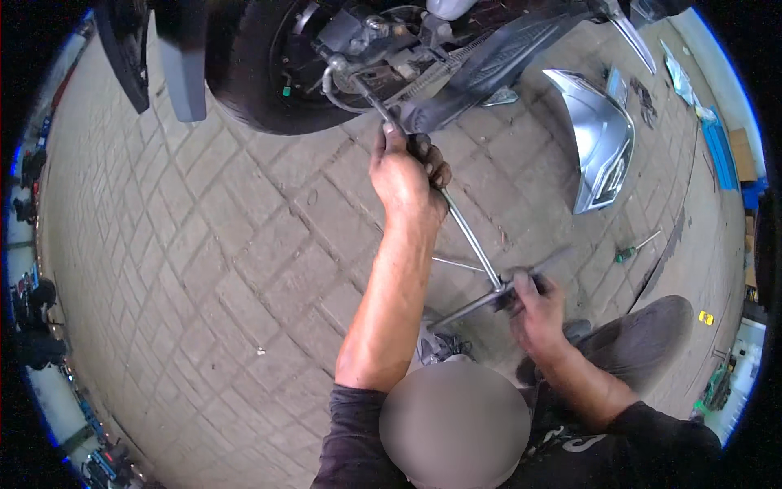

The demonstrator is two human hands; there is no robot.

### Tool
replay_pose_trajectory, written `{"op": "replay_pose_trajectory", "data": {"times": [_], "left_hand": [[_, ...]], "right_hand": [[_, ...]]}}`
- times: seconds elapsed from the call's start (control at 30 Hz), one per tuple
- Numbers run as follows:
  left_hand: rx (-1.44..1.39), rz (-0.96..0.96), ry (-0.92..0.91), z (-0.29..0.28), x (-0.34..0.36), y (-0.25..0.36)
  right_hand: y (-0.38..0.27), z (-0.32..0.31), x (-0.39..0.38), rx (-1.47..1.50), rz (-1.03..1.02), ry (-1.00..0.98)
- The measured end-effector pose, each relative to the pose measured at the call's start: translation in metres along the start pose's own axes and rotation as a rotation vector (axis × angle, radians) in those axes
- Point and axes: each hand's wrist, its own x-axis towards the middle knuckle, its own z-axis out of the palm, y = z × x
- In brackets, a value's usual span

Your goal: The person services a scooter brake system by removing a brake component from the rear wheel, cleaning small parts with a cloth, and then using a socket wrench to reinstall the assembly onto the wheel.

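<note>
A long T-handle wrench point(471, 235) slants up and left from near my lap to the underside of a motor vehicle's wheel assembly point(375, 49). My left hand point(407, 175) is wrapped around its shaft close to the upper end, just below the dark tyre point(232, 85). At the lower end, my right hand point(536, 310) grips the middle of the crossbar, which is smeared by motion. A dark socket end seems to meet the metal parts beside the wheel, though the exact contact is too small to make out.
On the brick paving point(244, 244) a silver body panel point(599, 130) lies to the right. Below it rests a green-handled screwdriver point(635, 248). A yellow object point(705, 318) sits farther right, and blue sheeting point(717, 155) lies along the right edge.
</note>
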Motion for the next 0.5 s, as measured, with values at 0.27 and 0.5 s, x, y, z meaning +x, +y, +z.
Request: {"op": "replay_pose_trajectory", "data": {"times": [0.27,0.5], "left_hand": [[0.019,-0.031,0.090,0.011,0.006,0.007],[0.017,-0.054,0.144,0.019,-0.001,0.010]], "right_hand": [[0.006,-0.002,0.006,0.291,0.213,-0.018],[0.020,-0.010,0.003,-0.139,-0.406,0.106]]}}
